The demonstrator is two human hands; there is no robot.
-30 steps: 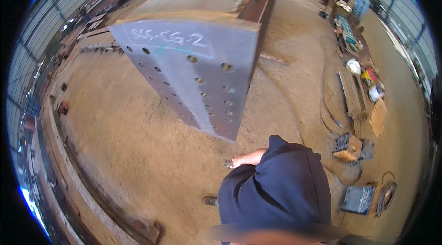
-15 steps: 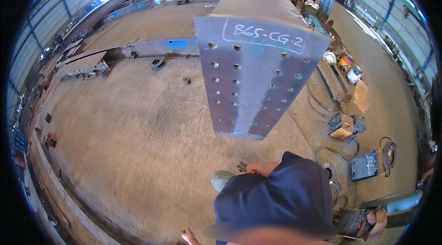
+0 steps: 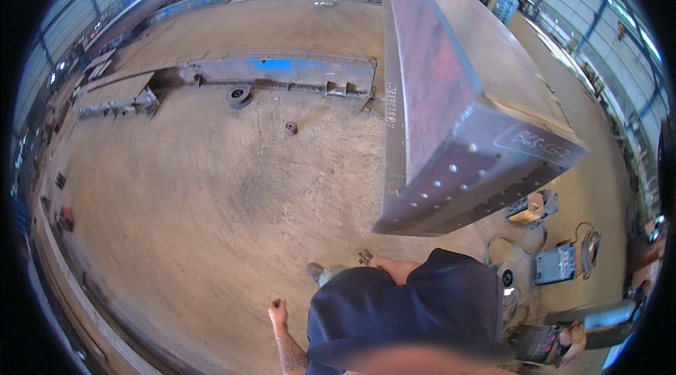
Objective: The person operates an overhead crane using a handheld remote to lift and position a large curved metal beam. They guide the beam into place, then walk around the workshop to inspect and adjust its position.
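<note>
My left hand (image 3: 279, 310) hangs out to the left over the concrete floor, its fingers curled in with nothing visible in them. In front of my dark shirt (image 3: 401, 304), my right hand (image 3: 379, 261) closes round a small dark object (image 3: 365, 257), too small to identify. Ahead and to the right is a large steel beam (image 3: 433, 72). Rows of bolt holes and chalk marks cover its end plate (image 3: 486, 171), which is nearest my right hand but apart from it. My shoe (image 3: 315, 272) shows just left of that hand.
Welding machines (image 3: 555, 264) and coiled cables (image 3: 590, 248) lie on the right, with a gas cylinder (image 3: 595, 315) nearer me. A blue-marked steel section (image 3: 282, 69) crosses the floor ahead, with a round wheel (image 3: 239, 97) and a small spool (image 3: 291, 128) before it. A long rail (image 3: 91, 304) runs along the left.
The beam now stands further right in view, showing its side as well as its end plate. My left hand has come up and further into view; the right still holds the dark object.
</note>
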